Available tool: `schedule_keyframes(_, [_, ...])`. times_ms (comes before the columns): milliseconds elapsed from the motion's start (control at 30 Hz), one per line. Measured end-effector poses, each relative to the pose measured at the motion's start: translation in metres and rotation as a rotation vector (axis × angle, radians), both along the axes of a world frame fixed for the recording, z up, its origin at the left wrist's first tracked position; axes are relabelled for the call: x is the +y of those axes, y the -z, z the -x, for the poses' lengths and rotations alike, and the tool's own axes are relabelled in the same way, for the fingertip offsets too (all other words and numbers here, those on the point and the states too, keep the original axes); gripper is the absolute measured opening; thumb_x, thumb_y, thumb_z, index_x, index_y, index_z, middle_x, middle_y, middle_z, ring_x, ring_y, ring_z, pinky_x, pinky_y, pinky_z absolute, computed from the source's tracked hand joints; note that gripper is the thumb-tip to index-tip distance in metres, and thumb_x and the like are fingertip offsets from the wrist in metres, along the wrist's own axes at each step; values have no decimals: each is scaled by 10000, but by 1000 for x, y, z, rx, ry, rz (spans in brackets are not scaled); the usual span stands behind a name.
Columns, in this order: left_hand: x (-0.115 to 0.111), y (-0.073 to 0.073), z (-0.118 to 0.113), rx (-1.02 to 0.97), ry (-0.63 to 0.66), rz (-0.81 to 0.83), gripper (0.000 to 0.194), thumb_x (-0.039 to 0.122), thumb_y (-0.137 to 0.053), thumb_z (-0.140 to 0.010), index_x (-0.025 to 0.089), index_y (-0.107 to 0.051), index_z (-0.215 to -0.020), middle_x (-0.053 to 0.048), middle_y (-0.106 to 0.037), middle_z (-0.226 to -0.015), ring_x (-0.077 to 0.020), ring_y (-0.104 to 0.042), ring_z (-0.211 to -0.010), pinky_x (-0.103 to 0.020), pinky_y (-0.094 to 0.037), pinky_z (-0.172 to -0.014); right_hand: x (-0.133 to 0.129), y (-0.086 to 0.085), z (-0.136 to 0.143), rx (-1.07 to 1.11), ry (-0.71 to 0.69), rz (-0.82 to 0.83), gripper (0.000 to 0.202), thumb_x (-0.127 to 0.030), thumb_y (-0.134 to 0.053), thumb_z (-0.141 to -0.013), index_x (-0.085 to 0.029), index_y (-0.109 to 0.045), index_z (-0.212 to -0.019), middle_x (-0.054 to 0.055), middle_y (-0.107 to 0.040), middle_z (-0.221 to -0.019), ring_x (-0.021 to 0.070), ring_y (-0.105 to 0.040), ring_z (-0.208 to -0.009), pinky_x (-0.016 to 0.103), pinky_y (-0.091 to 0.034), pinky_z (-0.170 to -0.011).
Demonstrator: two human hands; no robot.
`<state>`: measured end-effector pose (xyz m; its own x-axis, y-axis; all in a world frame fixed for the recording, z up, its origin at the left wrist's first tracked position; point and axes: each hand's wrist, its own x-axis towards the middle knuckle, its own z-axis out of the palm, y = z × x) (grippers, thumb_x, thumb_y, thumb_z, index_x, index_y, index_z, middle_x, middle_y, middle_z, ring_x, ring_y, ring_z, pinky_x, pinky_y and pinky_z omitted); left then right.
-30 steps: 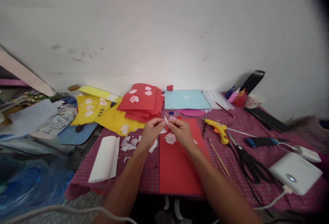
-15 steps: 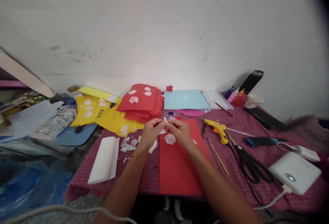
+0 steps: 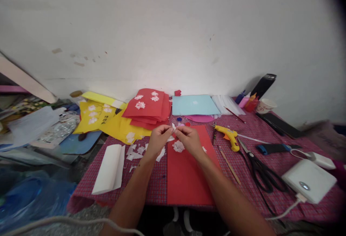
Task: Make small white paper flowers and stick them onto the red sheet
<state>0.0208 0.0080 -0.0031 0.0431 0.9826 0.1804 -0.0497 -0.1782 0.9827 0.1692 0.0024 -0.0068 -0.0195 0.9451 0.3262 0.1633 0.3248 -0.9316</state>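
Observation:
Both hands meet above the top of a red card (image 3: pixel 190 178) lying on the checked cloth. Between the fingertips of my left hand (image 3: pixel 160 139) and my right hand (image 3: pixel 188 139) is a small piece of white paper (image 3: pixel 173 126), pinched from both sides. Just below the fingers, a white paper flower (image 3: pixel 178 146) sits on the red card; another bit of white shows at the card's right, partly behind my right wrist. Torn white paper pieces (image 3: pixel 135 152) lie scattered left of my left hand. A folded white sheet (image 3: pixel 108 169) rests farther left.
A yellow glue gun (image 3: pixel 228 135), black scissors (image 3: pixel 263 173), a wooden stick (image 3: pixel 229 166) and a white power bank (image 3: pixel 309 182) lie on the right. Red cards with flowers (image 3: pixel 146 102), yellow cards (image 3: pixel 93 116) and a light blue card (image 3: pixel 195 105) are at the back.
The hands stay in nearly the same place, still pinching the white paper. The whole view has shifted very slightly; nothing else visibly moves.

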Motion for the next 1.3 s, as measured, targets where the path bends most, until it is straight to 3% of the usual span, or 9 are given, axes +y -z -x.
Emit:
schedule_keyframes(300, [-2, -3, 0, -7, 16, 5, 188, 322, -667, -796, 147, -709, -853, -24, -680, -805, -139, -580, -743, -248, -438, -705, -1, -2, 1, -15, 8, 9, 231, -360, -607, -848, -169, -735, -817, -9, -581, -615, 127, -487, -567, 235, -370, -535])
schedule_keyframes(600, [-3, -2, -1, 30, -6, -14, 186, 325, -679, -792, 156, -610, -757, 12, -575, -716, -100, -493, -653, -215, -385, -624, -1, -3, 2, -27, 34, -25, 215, -294, -572, -841, -178, -602, -663, -33, -509, -574, 117, -454, -549, 227, -339, -525])
schedule_keyframes(1033, [-1, -2, -1, 35, -26, -40, 170, 320, -657, -811, 157, -614, -784, 5, -596, -739, -112, -520, -687, -224, -407, -648, -4, -5, 2, -5, -15, -26, 188, -314, -595, -822, -168, -709, -791, -9, -592, -638, 126, -480, -577, 232, -367, -541])
schedule_keyframes(1300, [-1, -3, -1, -29, 2, -12, 177, 319, -675, -789, 155, -613, -767, 10, -583, -721, -103, -502, -658, -215, -391, -620, -2, -3, 0, -65, 15, -20, 270, -382, -585, -863, -169, -746, -825, -16, -545, -571, 123, -459, -538, 230, -343, -503])
